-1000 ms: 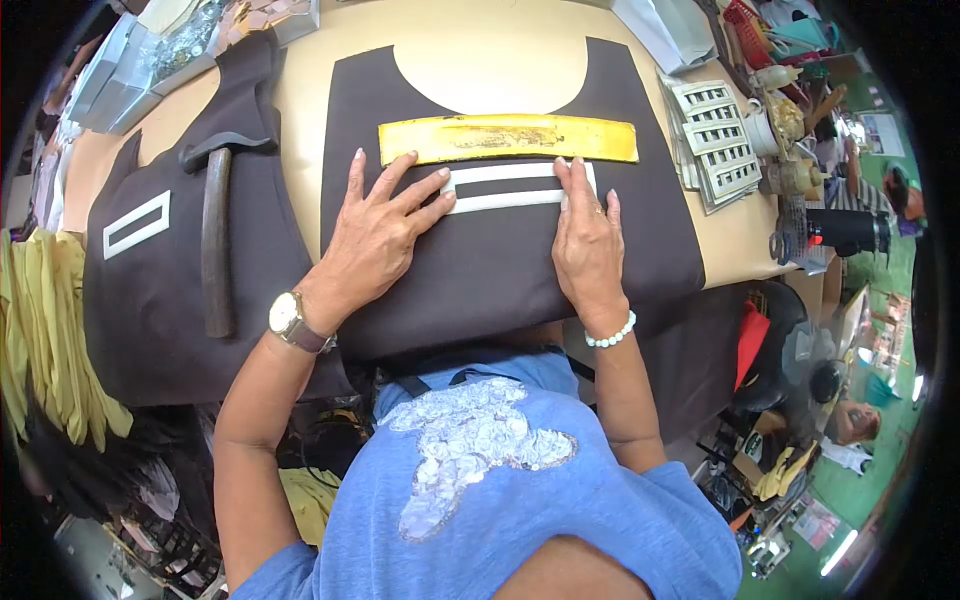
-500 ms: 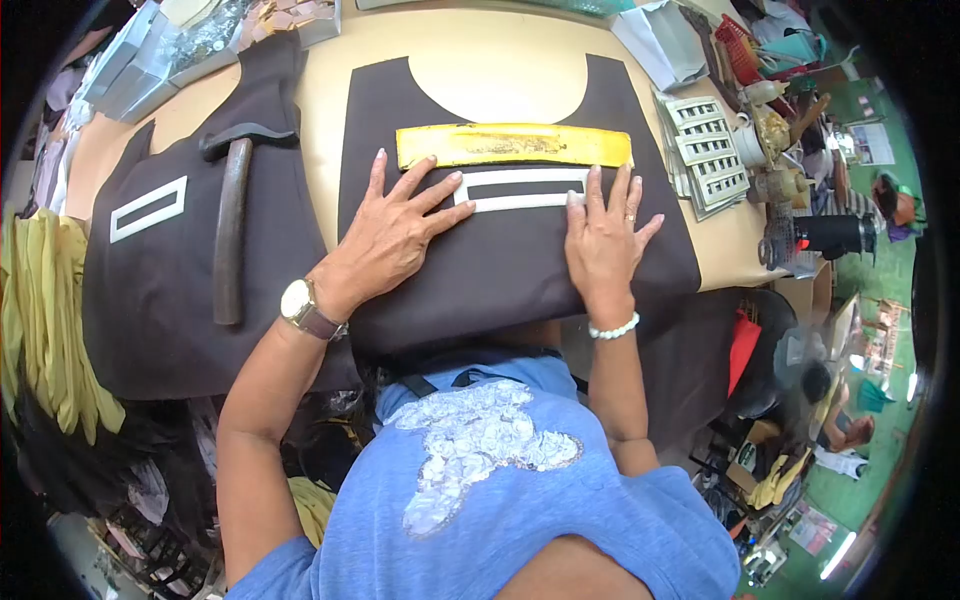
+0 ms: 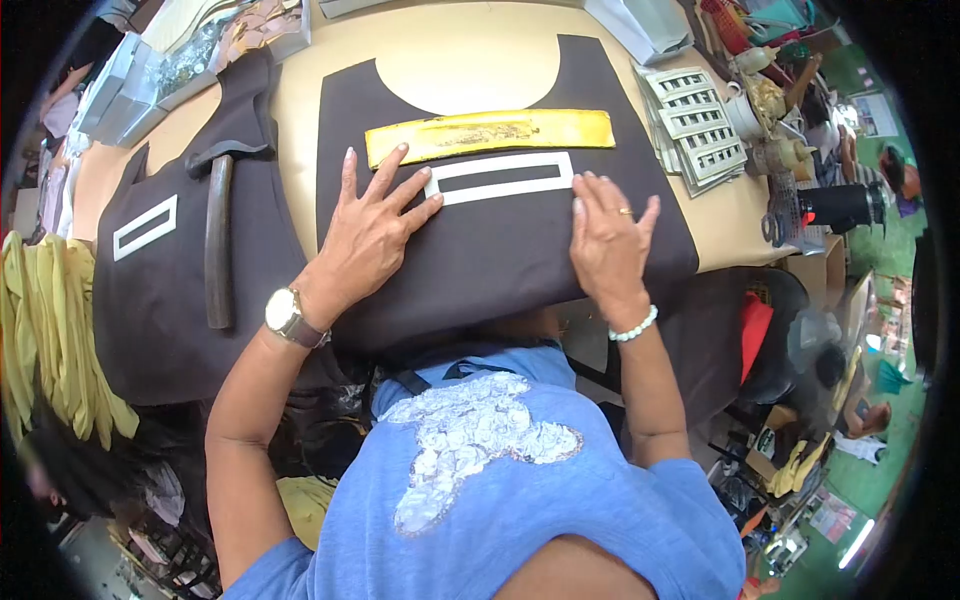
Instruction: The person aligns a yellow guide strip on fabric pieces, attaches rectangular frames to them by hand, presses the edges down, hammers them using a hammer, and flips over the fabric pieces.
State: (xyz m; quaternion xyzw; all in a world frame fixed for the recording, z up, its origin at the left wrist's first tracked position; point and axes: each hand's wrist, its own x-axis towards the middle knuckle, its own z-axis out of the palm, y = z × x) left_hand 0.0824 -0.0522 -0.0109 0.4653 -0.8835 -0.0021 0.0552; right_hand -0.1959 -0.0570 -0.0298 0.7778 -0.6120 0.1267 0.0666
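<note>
A dark brown fabric panel with a scooped top lies flat in front of me. On it rests a white rectangular frame piece, just below a worn yellow strip. My left hand is open, fingers spread; one fingertip reaches the strip's lower edge and others touch the frame's left end. My right hand lies at the frame's right end, its fingers stretched out fairly close together and holding nothing. Whether its fingertips touch the frame is hard to tell.
Another dark panel at left carries a white frame and a hammer. Stacked cards of white frames lie at right, near a black cylindrical object. Boxes of small parts stand at back left; yellow cloths hang at left.
My right fingers have slid right and drawn closer together, uncovering the frame's right end. My left hand keeps its place on the frame and strip. The whole view has shifted slightly.
</note>
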